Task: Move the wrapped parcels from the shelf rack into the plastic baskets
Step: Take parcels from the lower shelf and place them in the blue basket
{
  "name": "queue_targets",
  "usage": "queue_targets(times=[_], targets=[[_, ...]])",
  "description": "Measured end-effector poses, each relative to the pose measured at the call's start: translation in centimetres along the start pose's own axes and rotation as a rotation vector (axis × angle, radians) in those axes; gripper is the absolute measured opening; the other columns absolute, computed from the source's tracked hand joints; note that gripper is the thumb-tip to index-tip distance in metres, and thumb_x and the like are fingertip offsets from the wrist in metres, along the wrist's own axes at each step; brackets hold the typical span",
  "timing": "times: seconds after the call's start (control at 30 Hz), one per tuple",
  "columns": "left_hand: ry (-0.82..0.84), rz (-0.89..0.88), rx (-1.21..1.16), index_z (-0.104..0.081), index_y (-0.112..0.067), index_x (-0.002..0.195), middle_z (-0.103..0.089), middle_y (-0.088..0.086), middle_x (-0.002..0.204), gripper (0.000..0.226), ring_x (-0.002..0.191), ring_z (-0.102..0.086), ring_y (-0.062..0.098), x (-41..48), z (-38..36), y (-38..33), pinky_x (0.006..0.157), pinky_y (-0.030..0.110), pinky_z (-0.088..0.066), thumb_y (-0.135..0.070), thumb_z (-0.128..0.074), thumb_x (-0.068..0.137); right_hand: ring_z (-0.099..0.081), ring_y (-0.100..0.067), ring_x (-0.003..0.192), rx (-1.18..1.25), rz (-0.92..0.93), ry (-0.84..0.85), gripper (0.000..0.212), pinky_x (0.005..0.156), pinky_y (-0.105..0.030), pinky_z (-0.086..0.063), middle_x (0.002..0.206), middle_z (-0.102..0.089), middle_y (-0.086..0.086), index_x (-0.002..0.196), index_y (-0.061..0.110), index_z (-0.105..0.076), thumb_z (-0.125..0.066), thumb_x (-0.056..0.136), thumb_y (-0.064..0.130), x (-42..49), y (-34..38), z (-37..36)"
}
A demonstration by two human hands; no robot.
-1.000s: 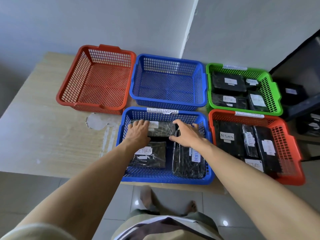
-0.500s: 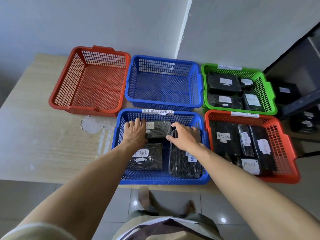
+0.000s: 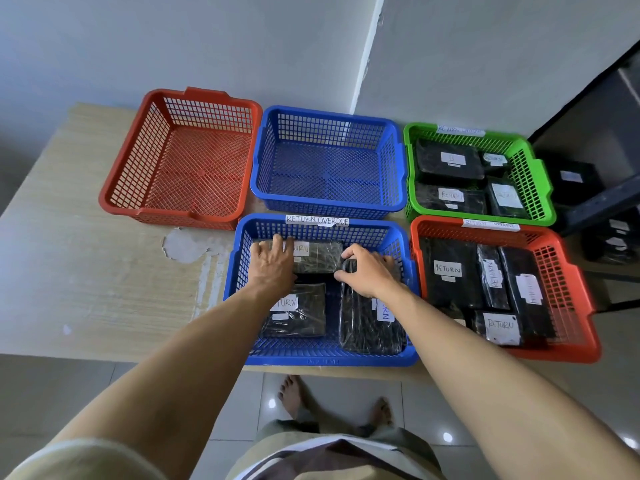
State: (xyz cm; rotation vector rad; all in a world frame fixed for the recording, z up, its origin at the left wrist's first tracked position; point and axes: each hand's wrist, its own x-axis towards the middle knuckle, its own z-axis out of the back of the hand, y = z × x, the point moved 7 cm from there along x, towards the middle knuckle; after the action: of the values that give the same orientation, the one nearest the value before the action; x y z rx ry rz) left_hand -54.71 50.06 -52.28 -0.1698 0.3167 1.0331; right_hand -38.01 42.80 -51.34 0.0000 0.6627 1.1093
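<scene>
The blue rectangular plastic basket (image 3: 329, 359) stands at the pale wooden table's (image 3: 104, 289) front edge. Black film-wrapped parcels (image 3: 304, 318) lie in it.

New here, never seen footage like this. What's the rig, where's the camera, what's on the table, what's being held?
There is no machine: a person works with two bare hands. The one picture comes from a wide-angle camera worn on their head, looking forward and down, so both forearms and the feet show.

On the wooden table stand five plastic baskets. The far red basket and far blue basket are empty. The green basket and near red basket hold black wrapped parcels with white labels. The near blue basket, tagged RETURN OVERDUE, holds three.

The left hand rests flat on the back parcel. The right hand grips the far end of the long parcel. The dark shelf rack at far right holds more parcels.
</scene>
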Motion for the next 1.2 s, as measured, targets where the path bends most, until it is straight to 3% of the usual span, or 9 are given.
queue_targets(times=[0.2,0.33,0.43,0.6,0.67,0.73,0.83,1.03,1.2], targets=[[-0.025,-0.019,0.056,-0.014,-0.01,0.146,-0.03,0.013,0.141,0.086,0.124,-0.041,0.033,0.0,-0.2,0.0,0.106,0.043,-0.026,-0.05,-0.061,0.086,-0.047,-0.025,0.102,-0.004,0.04,0.045,0.032,0.089,-0.04,-0.028,0.076,-0.044,0.011,0.112,0.021,-0.05,-0.06,0.088,0.041,-0.4,1.0,0.4],[-0.018,-0.027,0.065,-0.011,-0.009,0.147,-0.028,0.014,0.143,0.087,0.126,-0.039,0.033,0.0,-0.3,0.0,0.106,0.043,-0.025,-0.049,-0.06,0.087,-0.039,-0.021,0.105,0.011,0.049,0.09,0.032,0.086,-0.038,-0.026,0.099,-0.046,0.003,0.114,0.02,-0.052,-0.061,0.088,0.038,-0.8,1.2,0.6],[-0.029,-0.045,0.051,-0.011,-0.009,0.147,-0.028,0.014,0.144,0.086,0.127,-0.038,0.033,0.1,-0.2,0.0,0.107,0.043,-0.024,-0.047,-0.06,0.087,-0.049,-0.022,0.106,0.034,0.095,0.079,0.03,0.085,-0.038,-0.031,0.111,-0.055,0.003,0.106,0.024,-0.054,-0.067,0.083,0.04,-0.7,1.1,0.9],[-0.051,-0.056,0.018,-0.009,-0.01,0.148,-0.025,0.014,0.147,0.087,0.13,-0.035,0.032,0.1,-0.7,0.0,0.109,0.044,-0.024,-0.045,-0.06,0.088,-0.05,-0.02,0.097,0.065,0.099,0.115,0.04,0.08,-0.035,-0.036,0.11,-0.054,0.004,0.112,0.025,-0.052,-0.069,0.081,0.044,-0.8,0.3,0.6],[-0.056,-0.054,-0.008,-0.009,-0.012,0.149,-0.019,0.016,0.152,0.085,0.132,-0.032,0.033,-0.2,-0.9,-0.1,0.109,0.045,-0.025,-0.042,-0.061,0.088,-0.049,-0.025,0.108,-0.055,0.085,0.099,0.056,0.09,-0.041,-0.038,0.117,-0.055,-0.001,0.125,0.026,-0.047,-0.066,0.08,0.055,-0.6,-0.3,0.2],[-0.063,-0.05,-0.056,-0.018,-0.015,0.147,-0.015,0.016,0.155,0.077,0.133,-0.032,0.034,-0.4,-1.0,0.0,0.109,0.046,-0.025,-0.04,-0.061,0.088,-0.041,-0.032,0.125,-0.233,-0.004,0.036,0.08,0.107,-0.048,-0.027,0.134,-0.048,-0.009,0.137,0.024,-0.04,-0.058,0.076,0.071,-0.3,-1.3,-0.1],[-0.083,-0.063,-0.096,-0.031,-0.022,0.142,-0.023,0.009,0.153,0.06,0.13,-0.033,0.031,-0.6,-0.7,0.5,0.105,0.048,-0.026,-0.04,-0.057,0.091,-0.03,-0.038,0.133,-0.299,-0.113,0.007,0.097,0.114,-0.055,-0.013,0.141,-0.04,-0.015,0.142,0.026,-0.035,-0.053,0.066,0.084,-0.8,-2.1,-0.9],[-0.085,-0.055,-0.136,-0.03,-0.02,0.141,-0.029,0.009,0.148,0.056,0.124,-0.035,0.032,-0.7,-0.9,0.5,0.098,0.046,-0.039,-0.035,-0.055,0.093,-0.046,-0.029,0.121,-0.132,0.072,-0.015,0.083,0.105,-0.047,-0.033,0.134,-0.051,-0.002,0.134,0.026,-0.043,-0.067,0.069,0.071,-0.7,-1.6,-0.6],[-0.068,-0.045,-0.148,-0.028,-0.018,0.143,-0.027,0.01,0.148,0.057,0.124,-0.033,0.032,-0.5,-1.2,0.7,0.093,0.044,-0.046,-0.034,-0.054,0.094,-0.045,-0.027,0.118,-0.149,0.113,0.003,0.081,0.1,-0.044,-0.033,0.136,-0.05,0.001,0.133,0.025,-0.042,-0.063,0.07,0.073,-0.5,-1.5,-0.8]])
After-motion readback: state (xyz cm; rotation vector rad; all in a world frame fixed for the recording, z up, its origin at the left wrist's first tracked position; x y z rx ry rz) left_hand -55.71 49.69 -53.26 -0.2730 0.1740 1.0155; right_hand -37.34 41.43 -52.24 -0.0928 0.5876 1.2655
